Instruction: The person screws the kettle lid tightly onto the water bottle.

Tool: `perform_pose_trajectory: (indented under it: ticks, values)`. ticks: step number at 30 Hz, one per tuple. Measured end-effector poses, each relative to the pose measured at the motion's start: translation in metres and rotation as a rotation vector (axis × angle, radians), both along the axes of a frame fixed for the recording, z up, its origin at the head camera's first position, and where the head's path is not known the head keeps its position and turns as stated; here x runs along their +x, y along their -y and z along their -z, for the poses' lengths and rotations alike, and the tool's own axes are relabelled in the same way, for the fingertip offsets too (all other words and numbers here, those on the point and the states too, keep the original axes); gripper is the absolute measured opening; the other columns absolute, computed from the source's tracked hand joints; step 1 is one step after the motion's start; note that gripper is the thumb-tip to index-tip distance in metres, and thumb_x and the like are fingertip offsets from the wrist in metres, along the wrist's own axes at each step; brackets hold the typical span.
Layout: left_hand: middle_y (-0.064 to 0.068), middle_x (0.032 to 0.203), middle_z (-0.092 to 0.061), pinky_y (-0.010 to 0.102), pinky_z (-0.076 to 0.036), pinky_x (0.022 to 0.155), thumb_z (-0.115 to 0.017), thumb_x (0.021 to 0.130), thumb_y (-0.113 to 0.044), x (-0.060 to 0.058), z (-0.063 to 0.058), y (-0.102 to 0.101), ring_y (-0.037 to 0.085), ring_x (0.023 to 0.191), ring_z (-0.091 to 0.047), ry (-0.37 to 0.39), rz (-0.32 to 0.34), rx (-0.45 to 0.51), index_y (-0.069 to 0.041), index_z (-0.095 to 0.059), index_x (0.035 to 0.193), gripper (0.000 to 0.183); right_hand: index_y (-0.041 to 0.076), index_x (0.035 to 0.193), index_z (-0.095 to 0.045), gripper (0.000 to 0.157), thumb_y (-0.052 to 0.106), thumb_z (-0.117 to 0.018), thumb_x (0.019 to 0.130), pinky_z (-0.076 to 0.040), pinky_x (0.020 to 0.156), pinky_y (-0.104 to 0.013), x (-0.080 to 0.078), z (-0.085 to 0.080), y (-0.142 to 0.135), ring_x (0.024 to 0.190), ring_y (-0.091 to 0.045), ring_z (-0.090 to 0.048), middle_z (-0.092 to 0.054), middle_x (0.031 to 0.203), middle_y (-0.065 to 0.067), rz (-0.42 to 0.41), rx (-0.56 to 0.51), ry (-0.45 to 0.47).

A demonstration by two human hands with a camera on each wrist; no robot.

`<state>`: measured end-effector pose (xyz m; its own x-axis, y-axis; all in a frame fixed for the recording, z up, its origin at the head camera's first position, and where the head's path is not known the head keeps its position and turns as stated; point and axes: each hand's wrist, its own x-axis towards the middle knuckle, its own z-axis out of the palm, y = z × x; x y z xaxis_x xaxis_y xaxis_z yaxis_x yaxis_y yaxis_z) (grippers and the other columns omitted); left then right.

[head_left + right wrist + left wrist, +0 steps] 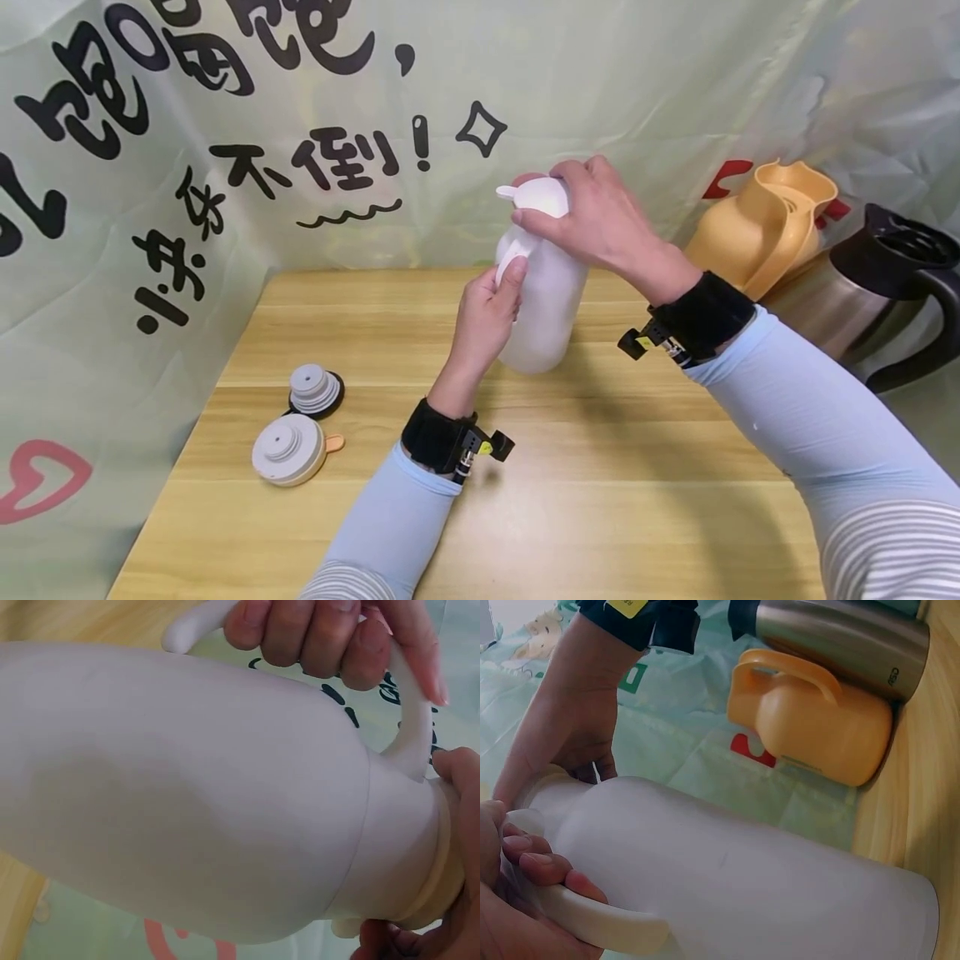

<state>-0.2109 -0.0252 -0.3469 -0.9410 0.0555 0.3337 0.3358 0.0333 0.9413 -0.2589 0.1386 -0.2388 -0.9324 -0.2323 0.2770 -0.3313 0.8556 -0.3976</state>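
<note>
White jug (546, 312) stands on wood-grain table (600, 517); left hand (486, 317) grips its handle (516, 248), right hand (606, 218) pinches lid (543, 197) by the sides.

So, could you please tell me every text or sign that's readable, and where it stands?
"快乐不倒!" on the backdrop.
"饱喝饱," there too, partly cut off; other characters unreadable.
Star and pink heart signs, also there.
"CSV" or similar, blurred, on the steel jug.
Orange jug: print too small.
Yellow tag: cut off, unreadable.
White jug: no readable text.
</note>
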Motion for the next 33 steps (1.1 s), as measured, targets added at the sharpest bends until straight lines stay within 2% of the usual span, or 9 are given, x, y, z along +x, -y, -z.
perform_pose_trajectory:
  ticks: [2, 6, 8, 12, 15, 19, 23, 28, 33]
  values:
    - [0.006, 0.059, -0.045, 0.029, -0.037, 0.053, -0.051, 0.097, -0.05, 0.0, 0.0, 0.0, 0.021, 0.056, -0.044, -0.004, -0.005, -0.005, -0.007, -0.05, 0.07, 0.051, 0.006, 0.14, -0.042, 0.092, 0.074, -0.053, 0.08, -0.048, 0.082, -0.051, 0.001, -0.004, -0.003, 0.111, -0.032, -0.044, -0.044, 0.134, -0.02, -0.021, -0.034, 0.034]
    - [0.006, 0.058, -0.045, 0.029, -0.037, 0.051, -0.051, 0.099, -0.045, 0.001, -0.001, 0.0, 0.02, 0.055, -0.044, -0.002, -0.02, -0.016, -0.004, -0.051, 0.07, 0.05, 0.016, 0.15, -0.029, 0.086, 0.063, -0.058, 0.084, -0.039, 0.1, -0.056, 0.004, -0.014, -0.017, 0.126, -0.032, -0.041, -0.034, 0.15, -0.012, -0.09, -0.16, 0.14]
    - [0.007, 0.059, -0.046, 0.029, -0.037, 0.051, -0.051, 0.099, -0.042, 0.001, -0.002, 0.0, 0.021, 0.055, -0.044, 0.008, -0.03, -0.019, -0.002, -0.052, 0.071, 0.05, 0.021, 0.152, -0.027, 0.082, 0.058, -0.06, 0.086, -0.037, 0.103, -0.056, 0.006, -0.02, -0.024, 0.129, -0.031, -0.041, -0.032, 0.152, -0.008, -0.134, -0.21, 0.192]
    - [0.007, 0.06, -0.047, 0.029, -0.038, 0.052, -0.05, 0.098, -0.047, 0.001, -0.002, 0.001, 0.021, 0.056, -0.045, 0.013, -0.046, -0.031, -0.003, -0.052, 0.072, 0.052, 0.025, 0.152, -0.026, 0.08, 0.051, -0.064, 0.087, -0.034, 0.106, -0.056, 0.004, -0.026, -0.03, 0.13, -0.034, -0.041, -0.031, 0.154, -0.007, -0.222, -0.214, 0.242]
    - [0.007, 0.059, -0.046, 0.029, -0.037, 0.051, -0.05, 0.097, -0.051, 0.001, -0.001, 0.001, 0.021, 0.056, -0.045, 0.0, -0.037, -0.021, -0.005, -0.051, 0.07, 0.054, 0.025, 0.152, -0.027, 0.08, 0.051, -0.065, 0.087, -0.033, 0.107, -0.056, 0.002, -0.026, -0.029, 0.13, -0.034, -0.042, -0.033, 0.153, -0.007, -0.249, -0.183, 0.238]
    - [0.006, 0.059, -0.045, 0.029, -0.037, 0.052, -0.05, 0.098, -0.046, 0.001, -0.002, -0.001, 0.021, 0.056, -0.044, 0.007, -0.022, -0.017, -0.003, -0.05, 0.07, 0.051, 0.023, 0.152, -0.027, 0.082, 0.054, -0.064, 0.085, -0.032, 0.107, -0.055, -0.003, -0.027, -0.029, 0.129, -0.026, -0.041, -0.039, 0.15, -0.006, -0.261, -0.127, 0.226]
    - [0.008, 0.06, -0.045, 0.028, -0.036, 0.053, -0.05, 0.101, -0.037, 0.01, -0.013, -0.001, 0.019, 0.056, -0.043, 0.015, -0.023, -0.026, 0.001, -0.05, 0.071, 0.049, 0.019, 0.151, -0.028, 0.088, 0.057, -0.067, 0.082, -0.036, 0.105, -0.052, -0.007, -0.028, -0.026, 0.124, -0.023, -0.044, -0.046, 0.144, -0.008, -0.271, -0.088, 0.202]
    - [0.007, 0.059, -0.044, 0.027, -0.036, 0.053, -0.049, 0.101, -0.032, 0.024, -0.03, 0.001, 0.018, 0.056, -0.042, 0.0, -0.018, -0.023, 0.005, -0.048, 0.071, 0.048, 0.013, 0.148, -0.036, 0.086, 0.055, -0.071, 0.08, -0.042, 0.097, -0.047, -0.007, -0.023, -0.024, 0.113, -0.025, -0.05, -0.051, 0.138, -0.009, -0.245, -0.113, 0.142]
    - [0.005, 0.058, -0.043, 0.027, -0.036, 0.054, -0.05, 0.101, -0.03, 0.026, -0.033, 0.001, 0.018, 0.056, -0.042, -0.007, -0.018, -0.023, 0.006, -0.049, 0.071, 0.047, 0.009, 0.142, -0.045, 0.08, 0.054, -0.071, 0.08, -0.045, 0.089, -0.045, -0.005, -0.015, -0.024, 0.104, -0.027, -0.053, -0.055, 0.134, -0.012, -0.208, -0.152, 0.071]
